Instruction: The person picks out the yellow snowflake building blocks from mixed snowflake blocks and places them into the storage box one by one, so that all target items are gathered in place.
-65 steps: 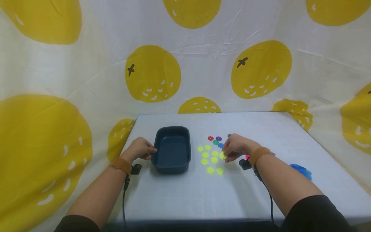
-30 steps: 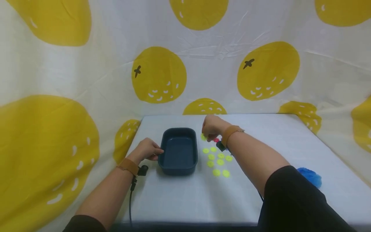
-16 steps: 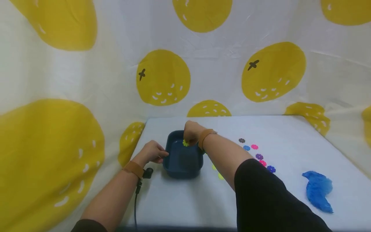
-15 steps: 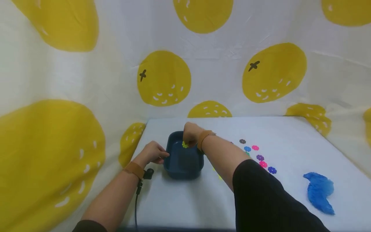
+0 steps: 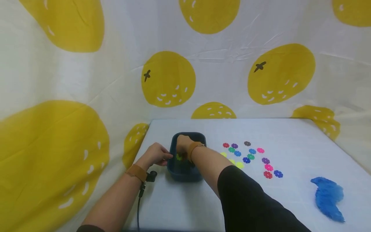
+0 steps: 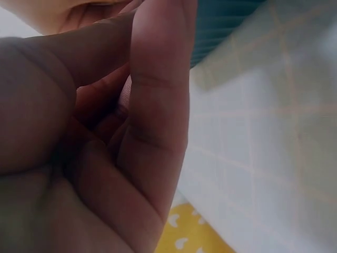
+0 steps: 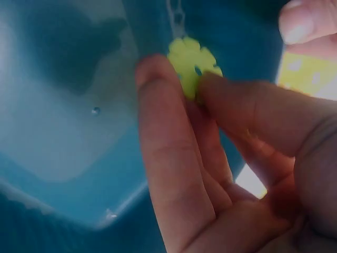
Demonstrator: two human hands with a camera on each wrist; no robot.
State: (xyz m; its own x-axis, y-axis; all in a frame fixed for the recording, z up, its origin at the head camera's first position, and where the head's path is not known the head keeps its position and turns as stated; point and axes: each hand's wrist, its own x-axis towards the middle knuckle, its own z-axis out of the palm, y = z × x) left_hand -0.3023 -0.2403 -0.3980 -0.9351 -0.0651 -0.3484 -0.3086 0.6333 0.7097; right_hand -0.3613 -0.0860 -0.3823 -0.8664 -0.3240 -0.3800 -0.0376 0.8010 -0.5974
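In the head view, a dark blue rectangular tub [image 5: 185,177] stands on the white-covered table. My left hand [image 5: 156,154] pinches its left rim; the tub's ribbed wall [image 6: 218,29] shows beyond the fingers in the left wrist view. My right hand [image 5: 184,143] is inside the tub. Between its thumb and fingertips it pinches a yellow-green flower-shaped disc [image 7: 189,62], held above the tub floor. Other yellow discs [image 5: 239,165] lie right of the tub, partly covered by my right forearm.
Several flower discs in red, green, purple, pink, grey and blue, among them a pink disc [image 5: 260,150], lie on the table right of the tub. A crumpled blue bundle [image 5: 328,198] lies at the far right. A fruit-printed curtain [image 5: 220,80] hangs behind the table.
My right hand has carried the yellow disc from the group on the table leftward, over the tub's rim and down into it. My left hand has stayed at the left rim.
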